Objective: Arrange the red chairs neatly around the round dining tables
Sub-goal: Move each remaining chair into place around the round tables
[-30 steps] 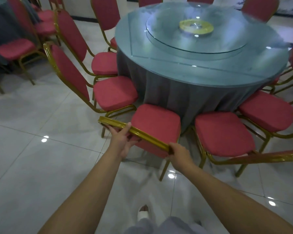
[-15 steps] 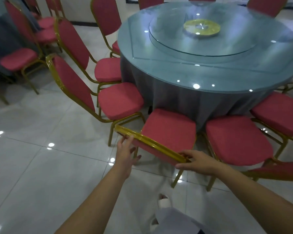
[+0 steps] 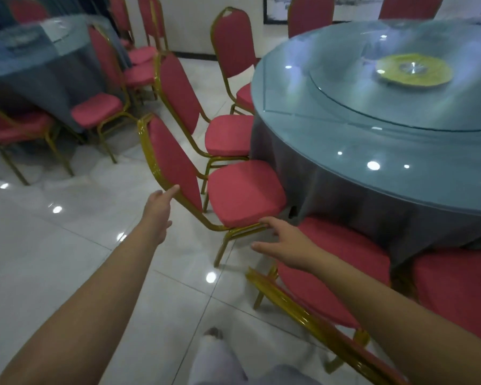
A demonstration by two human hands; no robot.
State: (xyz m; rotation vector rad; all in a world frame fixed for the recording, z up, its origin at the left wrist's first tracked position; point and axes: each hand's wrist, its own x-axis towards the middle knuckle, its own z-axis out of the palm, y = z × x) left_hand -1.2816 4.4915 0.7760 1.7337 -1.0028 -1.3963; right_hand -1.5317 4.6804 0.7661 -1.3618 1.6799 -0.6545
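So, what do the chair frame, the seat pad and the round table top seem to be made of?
Chair frame: probably metal tube with a glossy gold finish; it is thin and shows bright glints.
Seat pad: red fabric over padding, it seems; matte, with rounded, puffy edges.
Round table top: likely clear glass over grey cloth; it mirrors the ceiling lights and has a sharp see-through edge.
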